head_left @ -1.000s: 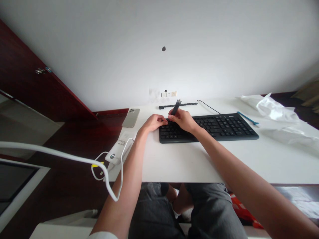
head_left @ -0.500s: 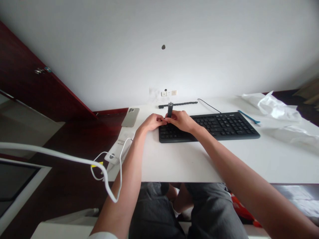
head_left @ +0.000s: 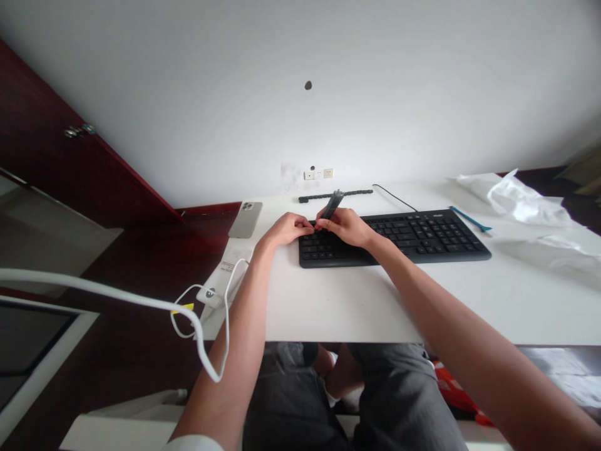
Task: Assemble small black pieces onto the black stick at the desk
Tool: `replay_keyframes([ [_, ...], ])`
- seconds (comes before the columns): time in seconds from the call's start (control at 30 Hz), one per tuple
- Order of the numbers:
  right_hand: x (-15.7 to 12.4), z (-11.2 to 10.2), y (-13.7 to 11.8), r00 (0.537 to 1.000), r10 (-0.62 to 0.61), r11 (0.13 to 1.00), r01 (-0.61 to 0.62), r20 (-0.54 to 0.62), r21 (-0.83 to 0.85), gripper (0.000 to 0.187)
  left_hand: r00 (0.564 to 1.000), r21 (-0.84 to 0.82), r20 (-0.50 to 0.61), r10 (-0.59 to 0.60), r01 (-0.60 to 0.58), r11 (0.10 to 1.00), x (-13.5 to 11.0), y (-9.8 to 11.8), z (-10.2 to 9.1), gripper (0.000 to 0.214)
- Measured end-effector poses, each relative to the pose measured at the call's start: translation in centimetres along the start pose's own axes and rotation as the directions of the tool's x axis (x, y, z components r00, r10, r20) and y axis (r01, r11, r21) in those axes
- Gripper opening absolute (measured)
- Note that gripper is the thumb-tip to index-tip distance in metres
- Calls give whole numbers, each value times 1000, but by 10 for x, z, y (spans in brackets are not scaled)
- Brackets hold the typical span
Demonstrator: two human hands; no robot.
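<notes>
A black keyboard [head_left: 413,237] lies across the white desk [head_left: 357,300]. Both my hands meet over its left end. My right hand [head_left: 345,225] is closed round a slim dark tool [head_left: 332,203] that sticks up and leans right, its lower tip down among the keys. My left hand [head_left: 287,228] rests curled at the keyboard's upper left corner, its fingertips pinched against the keys beside the tool's tip; whether they hold anything is hidden.
A phone [head_left: 246,219] lies face down at the desk's left back corner. A white charger block with cable [head_left: 216,285] sits at the left edge. A dark strip [head_left: 335,196] lies behind the keyboard, a blue tool [head_left: 469,219] and crumpled white plastic [head_left: 521,200] to the right.
The dark tool in my right hand stood upright half a second ago and now leans right again, as it did one second ago. Both hands stay at the keyboard's left end.
</notes>
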State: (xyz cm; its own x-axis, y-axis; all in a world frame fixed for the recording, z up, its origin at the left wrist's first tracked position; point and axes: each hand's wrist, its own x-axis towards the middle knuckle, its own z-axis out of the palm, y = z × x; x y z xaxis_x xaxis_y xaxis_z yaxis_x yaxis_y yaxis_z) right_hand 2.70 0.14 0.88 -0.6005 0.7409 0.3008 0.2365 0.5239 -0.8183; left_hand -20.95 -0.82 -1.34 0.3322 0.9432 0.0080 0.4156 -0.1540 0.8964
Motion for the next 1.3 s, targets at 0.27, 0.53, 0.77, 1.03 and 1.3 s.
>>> replay_keyframes([
  [0.27, 2, 2, 7, 999, 28, 992, -26, -18, 121, 36, 997, 134, -45, 57, -51, 990, -3, 8, 2, 22],
  [0.53, 0, 14, -21, 988, 29, 965, -67, -149, -254, 30, 998, 142, -14, 61, -58, 988, -2, 9, 1, 23],
  [0.77, 9, 23, -34, 975, 69, 871, -162, -211, -465, 22, 997, 172, -54, 61, -51, 984, -4, 13, 2, 22],
  [1.03, 18, 17, -23, 942, 163, 899, -265, -295, -348, 24, 998, 68, -45, 47, -44, 997, -1, 7, 5, 27],
  [1.3, 14, 13, -6, 941, 242, 967, -253, -235, -14, 21, 997, 42, -50, 50, -48, 998, 3, -1, 7, 18],
])
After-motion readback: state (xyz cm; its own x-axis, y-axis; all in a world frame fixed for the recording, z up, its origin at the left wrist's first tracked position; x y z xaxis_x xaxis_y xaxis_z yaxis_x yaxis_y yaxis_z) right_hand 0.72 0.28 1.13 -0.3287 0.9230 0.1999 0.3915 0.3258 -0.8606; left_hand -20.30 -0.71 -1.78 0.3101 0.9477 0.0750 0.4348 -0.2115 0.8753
